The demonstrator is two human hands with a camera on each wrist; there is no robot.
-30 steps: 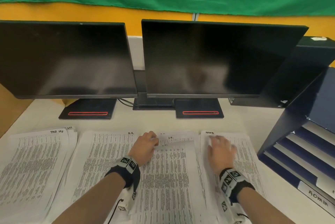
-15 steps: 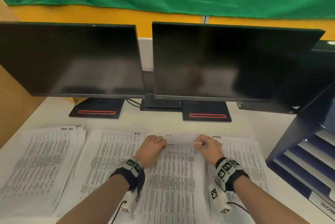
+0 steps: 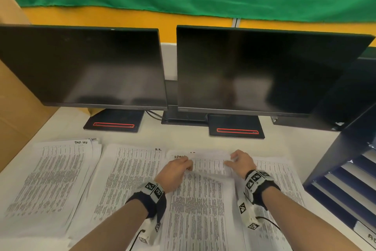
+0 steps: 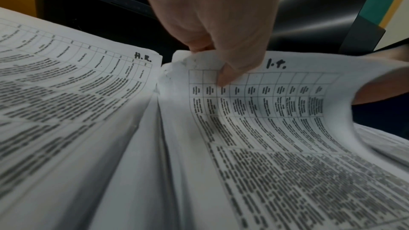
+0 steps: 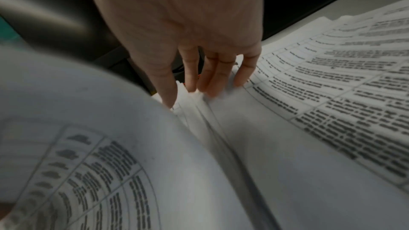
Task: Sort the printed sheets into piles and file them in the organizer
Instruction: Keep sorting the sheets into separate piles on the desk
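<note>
Four piles of printed sheets lie side by side on the white desk. The second is marked H.R. (image 3: 126, 179) (image 4: 73, 85) and the third I.T. (image 3: 199, 200) (image 4: 276, 120). My left hand (image 3: 188, 166) (image 4: 212, 62) pinches the top left corner of the upper I.T. sheets. My right hand (image 3: 231, 160) (image 5: 183, 93) pinches their top right corner, thumb on top and fingers (image 5: 210, 80) at the pile's edge. The far edge of those sheets is raised and bowed off the pile. The dark blue organizer (image 3: 345, 169) stands at the right with several slanted shelves.
Two dark monitors (image 3: 81, 67) (image 3: 254, 71) on black bases stand behind the piles. A leftmost pile (image 3: 50, 179) and a rightmost pile (image 3: 282, 181) flank the middle ones. A brown board (image 3: 16, 108) lines the desk's left side. A labelled shelf front (image 3: 366, 234) shows at the lower right.
My right hand left the rightmost pile and came to the I.T. pile's top right corner. Both hands now lift the far edge of its upper sheets.
</note>
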